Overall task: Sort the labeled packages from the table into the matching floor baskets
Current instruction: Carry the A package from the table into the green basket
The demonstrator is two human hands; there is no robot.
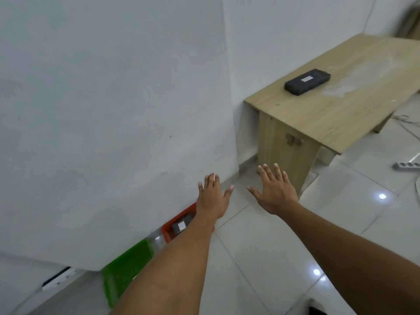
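A black package (307, 81) with a white label lies flat on the wooden table (341, 110) at the upper right, near the wall. On the floor by the wall stands a red basket (167, 231) holding a dark package (181, 225) with a white label; my left forearm covers part of it. A green basket (127, 267) stands beside it, nearer to me. My left hand (212, 196) is stretched out above the red basket, fingers apart and holding nothing. My right hand (276, 189) is spread open too, in front of the table's leg panel.
A white wall (113, 110) runs along the left. The floor is glossy white tile (272, 246). A white power strip (406, 165) and cables (406, 123) lie on the floor at the right, past the table. Another socket strip (59, 278) sits low at the left.
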